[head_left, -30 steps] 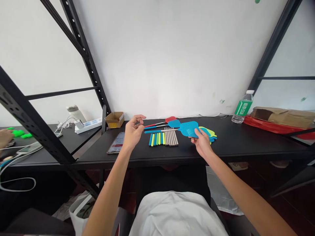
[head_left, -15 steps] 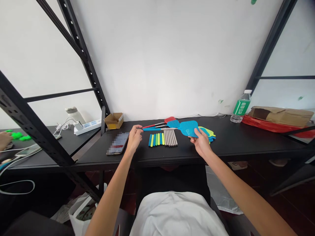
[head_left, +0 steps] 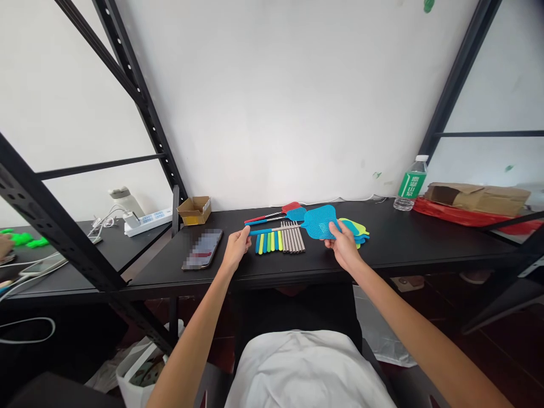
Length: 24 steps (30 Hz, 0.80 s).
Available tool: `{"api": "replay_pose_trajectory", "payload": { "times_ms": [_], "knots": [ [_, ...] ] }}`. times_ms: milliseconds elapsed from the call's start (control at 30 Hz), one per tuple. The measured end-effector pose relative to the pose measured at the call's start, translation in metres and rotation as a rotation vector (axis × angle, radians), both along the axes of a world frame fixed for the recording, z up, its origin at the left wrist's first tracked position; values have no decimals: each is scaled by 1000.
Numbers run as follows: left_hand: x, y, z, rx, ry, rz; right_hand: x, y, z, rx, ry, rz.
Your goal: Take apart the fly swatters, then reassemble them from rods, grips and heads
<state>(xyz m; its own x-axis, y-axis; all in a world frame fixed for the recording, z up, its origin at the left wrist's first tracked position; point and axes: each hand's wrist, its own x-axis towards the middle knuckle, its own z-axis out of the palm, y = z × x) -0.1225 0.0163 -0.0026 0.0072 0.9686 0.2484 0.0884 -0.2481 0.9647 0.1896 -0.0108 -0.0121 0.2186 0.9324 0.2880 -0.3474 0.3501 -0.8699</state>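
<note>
Between my two hands a blue fly swatter (head_left: 319, 222) is held level above the black table. My left hand (head_left: 237, 247) is closed on the end of its blue handle. My right hand (head_left: 343, 245) pinches the perforated head at its right edge. Below the swatter lie a row of blue, yellow and green handles (head_left: 268, 242) and a row of grey metal rods (head_left: 293, 238). Behind it rest a red swatter (head_left: 291, 207) and another blue swatter (head_left: 296, 214). Several yellow and blue swatter heads (head_left: 356, 228) are stacked right of my right hand, partly hidden by it.
A phone (head_left: 204, 249) lies left of my left hand, with a small open cardboard box (head_left: 194, 210) behind it. On the right stand a water bottle (head_left: 411, 184) and a brown package (head_left: 476, 196) on red plastic. Black shelf posts (head_left: 144, 113) frame the table.
The held swatter has come slightly down and nearer to me, now crossing over the row of handles. My left hand has moved lower with the handle end in its grip.
</note>
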Motion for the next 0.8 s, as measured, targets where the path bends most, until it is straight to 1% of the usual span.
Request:
{"api": "replay_pose_trajectory", "payload": {
  "times_ms": [400,633,800],
  "knots": [
    [-1,-3,1,139,102,-63,-2,-3,2,-2,-27,-39],
    [-1,-4,2,143,123,-82,-1,-1,-1,-2,-43,-54],
    [-2,-2,0,146,150,-80,0,1,-3,-9,-49,-60]
  ]
}}
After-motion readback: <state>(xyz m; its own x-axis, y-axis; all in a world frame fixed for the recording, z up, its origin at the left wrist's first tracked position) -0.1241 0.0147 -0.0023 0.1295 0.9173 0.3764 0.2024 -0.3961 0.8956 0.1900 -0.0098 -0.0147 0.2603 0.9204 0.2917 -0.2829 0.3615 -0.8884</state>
